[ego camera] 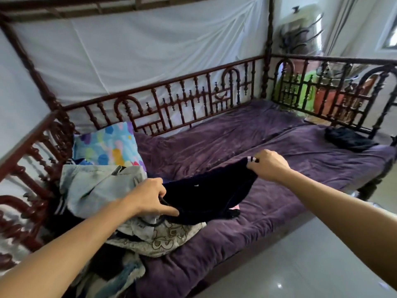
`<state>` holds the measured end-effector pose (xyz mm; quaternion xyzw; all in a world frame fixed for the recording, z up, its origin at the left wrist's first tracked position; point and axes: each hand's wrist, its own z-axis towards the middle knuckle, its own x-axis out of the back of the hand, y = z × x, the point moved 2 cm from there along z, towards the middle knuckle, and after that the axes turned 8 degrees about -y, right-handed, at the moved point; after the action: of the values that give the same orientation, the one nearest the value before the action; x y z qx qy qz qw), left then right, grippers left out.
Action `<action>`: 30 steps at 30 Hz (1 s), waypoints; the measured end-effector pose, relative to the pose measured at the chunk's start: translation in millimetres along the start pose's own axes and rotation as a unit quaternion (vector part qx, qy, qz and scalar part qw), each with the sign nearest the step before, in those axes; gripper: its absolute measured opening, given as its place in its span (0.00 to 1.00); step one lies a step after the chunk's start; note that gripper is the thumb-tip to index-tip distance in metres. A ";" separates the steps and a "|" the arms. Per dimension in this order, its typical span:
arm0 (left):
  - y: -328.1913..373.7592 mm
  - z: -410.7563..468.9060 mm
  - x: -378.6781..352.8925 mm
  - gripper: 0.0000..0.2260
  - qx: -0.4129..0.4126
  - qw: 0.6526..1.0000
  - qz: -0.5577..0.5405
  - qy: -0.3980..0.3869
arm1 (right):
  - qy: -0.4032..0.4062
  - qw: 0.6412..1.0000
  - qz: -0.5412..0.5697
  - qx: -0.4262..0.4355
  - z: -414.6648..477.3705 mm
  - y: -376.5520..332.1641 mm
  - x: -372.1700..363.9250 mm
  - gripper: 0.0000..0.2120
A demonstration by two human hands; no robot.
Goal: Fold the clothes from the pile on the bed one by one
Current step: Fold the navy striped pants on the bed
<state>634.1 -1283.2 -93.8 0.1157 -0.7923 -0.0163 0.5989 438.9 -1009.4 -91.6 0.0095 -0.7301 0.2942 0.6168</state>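
A dark navy garment [206, 194] with a white-striped edge is stretched between my two hands above the bed. My left hand [150, 198] pinches its near-left end over the pile. My right hand [268, 166] grips the striped end farther right. The pile of clothes [103, 190] lies at the left end of the bed, with a pale blue denim piece on top and a grey patterned cloth [163, 237] below. The purple bed cover [268, 190] spreads to the right.
A dark folded garment [350, 139] lies at the far right end of the bed. A colourful pillow [107, 145] leans against the carved wooden railing [182, 100] behind the pile. Tiled floor [300, 265] runs along the bed's near edge.
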 end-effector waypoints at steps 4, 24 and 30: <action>0.3 3.4 52.5 0.18 -0.004 0.981 0.050 0.188 | 0.084 0.994 0.065 0.041 -0.6 -20.6 71.2 0.18; -80.0 48.1 303.6 0.10 0.032 0.764 -0.461 0.451 | 0.061 0.850 0.509 0.119 58.5 -164.4 239.4 0.10; -98.5 50.9 373.3 0.19 -0.138 0.865 -0.317 0.363 | -0.074 0.806 0.539 0.235 73.0 -171.6 258.1 0.19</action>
<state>506.1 -1460.5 228.5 0.2749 -0.4291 -0.2714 0.8165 376.5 -1093.4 209.1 -0.2190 -0.5697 0.7402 0.2821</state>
